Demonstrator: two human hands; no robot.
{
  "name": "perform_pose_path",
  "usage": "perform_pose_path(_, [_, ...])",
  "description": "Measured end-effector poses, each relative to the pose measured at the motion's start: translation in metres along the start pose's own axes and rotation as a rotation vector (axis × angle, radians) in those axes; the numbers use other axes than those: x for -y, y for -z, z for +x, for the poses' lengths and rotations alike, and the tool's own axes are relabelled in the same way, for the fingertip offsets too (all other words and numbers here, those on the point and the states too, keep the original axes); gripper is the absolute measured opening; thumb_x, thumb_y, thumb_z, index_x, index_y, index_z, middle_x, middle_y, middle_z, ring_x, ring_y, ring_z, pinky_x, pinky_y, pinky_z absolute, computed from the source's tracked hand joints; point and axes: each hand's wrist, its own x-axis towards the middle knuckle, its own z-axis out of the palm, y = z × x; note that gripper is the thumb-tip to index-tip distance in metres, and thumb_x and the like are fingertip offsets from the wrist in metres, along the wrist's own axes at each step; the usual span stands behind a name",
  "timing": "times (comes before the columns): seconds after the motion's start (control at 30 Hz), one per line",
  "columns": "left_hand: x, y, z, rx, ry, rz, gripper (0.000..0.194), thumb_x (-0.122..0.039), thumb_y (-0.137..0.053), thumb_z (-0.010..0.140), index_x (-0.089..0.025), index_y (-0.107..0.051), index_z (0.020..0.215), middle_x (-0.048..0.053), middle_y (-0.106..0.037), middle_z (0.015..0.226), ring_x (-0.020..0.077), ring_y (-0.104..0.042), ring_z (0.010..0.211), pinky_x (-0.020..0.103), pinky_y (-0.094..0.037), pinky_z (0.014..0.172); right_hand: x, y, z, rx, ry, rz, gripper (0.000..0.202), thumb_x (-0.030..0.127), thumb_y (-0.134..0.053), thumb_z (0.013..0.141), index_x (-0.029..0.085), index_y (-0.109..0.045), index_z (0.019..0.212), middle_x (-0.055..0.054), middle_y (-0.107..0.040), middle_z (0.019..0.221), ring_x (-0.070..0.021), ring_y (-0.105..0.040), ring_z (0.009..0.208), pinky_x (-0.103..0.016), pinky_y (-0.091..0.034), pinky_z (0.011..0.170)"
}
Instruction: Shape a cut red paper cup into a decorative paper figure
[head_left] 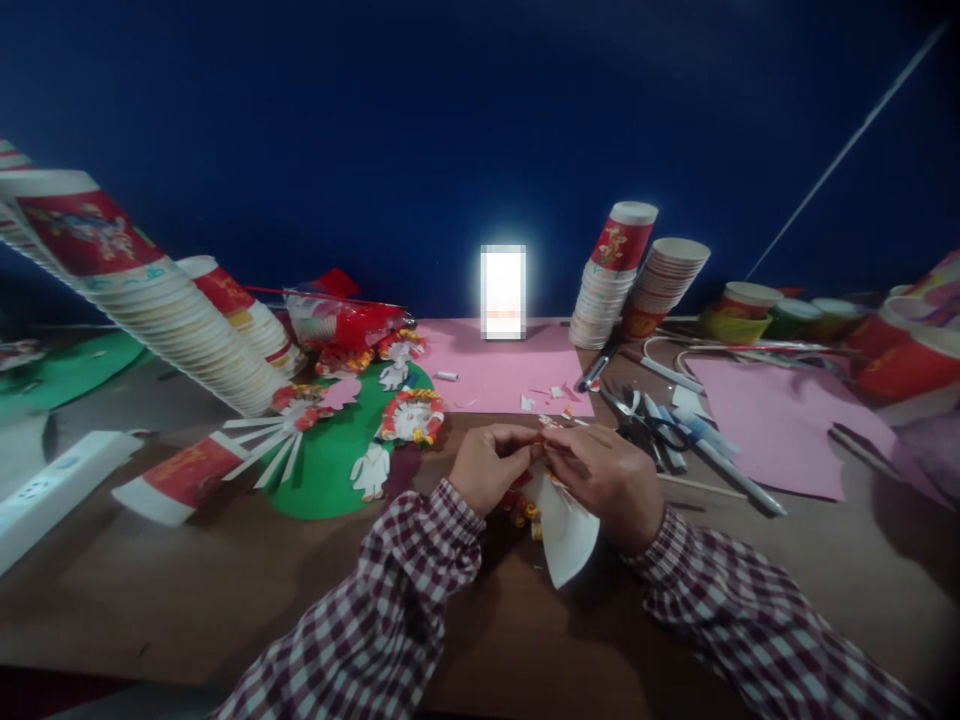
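My left hand (495, 467) and my right hand (609, 480) meet at the front middle of the table, fingers pinched together on a cut paper cup (568, 530). Its white side hangs as a curved flap below my right hand. Red and yellow curled strips (526, 513) show under my fingers; the spot at the fingertips is mostly hidden. Left of my hands, a cup flower (414, 416) with a curled red and yellow rim lies on a green paper round (319, 497), near white paper figures (372, 470).
Leaning cup stacks stand left (187, 330) and back right (600, 305). Scissors (637, 405), pens (701, 430) and a cutter (598, 368) lie right of my hands. Pink sheets (495, 385), a tipped cup (184, 475), a power strip (64, 490) and a bright blurred screen (503, 290) surround them.
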Motion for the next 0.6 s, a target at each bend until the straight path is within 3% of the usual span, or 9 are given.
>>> perform_pose_path(0.2, [-0.0005, 0.0019, -0.0002, 0.033, -0.028, -0.112, 0.045, -0.023, -0.066, 0.062, -0.013, -0.048, 0.102, -0.004, -0.057, 0.056, 0.0044, -0.046, 0.04, 0.016, -0.037, 0.043, 0.0019, 0.0023, 0.0013, 0.014, 0.008, 0.012, 0.017, 0.024, -0.05, 0.08, 0.019, -0.06, 0.094, -0.005, -0.064, 0.088, -0.0162, -0.056, 0.085, -0.028, -0.043, 0.078])
perform_pose_path(0.33, [0.0001, 0.0018, -0.0006, 0.019, -0.05, -0.077, 0.045, -0.024, -0.066, 0.063, -0.011, -0.046, 0.101, 0.001, -0.062, 0.065, 0.0068, -0.052, 0.048, 0.017, -0.04, 0.046, 0.0007, 0.0014, 0.0013, 0.045, 0.032, -0.004, 0.017, 0.024, -0.048, 0.082, 0.02, -0.061, 0.091, -0.005, -0.064, 0.086, -0.0148, -0.056, 0.083, -0.027, -0.041, 0.078])
perform_pose_path(0.6, [0.0, 0.0004, -0.0005, 0.059, 0.016, -0.093, 0.035, -0.019, -0.063, 0.065, -0.012, -0.05, 0.097, 0.001, -0.062, 0.068, 0.0063, -0.053, 0.052, 0.016, -0.04, 0.048, -0.0025, 0.0026, 0.0014, 0.077, 0.058, -0.006, 0.015, 0.022, -0.048, 0.082, 0.02, -0.061, 0.089, -0.003, -0.063, 0.085, -0.0143, -0.054, 0.081, -0.028, -0.039, 0.078])
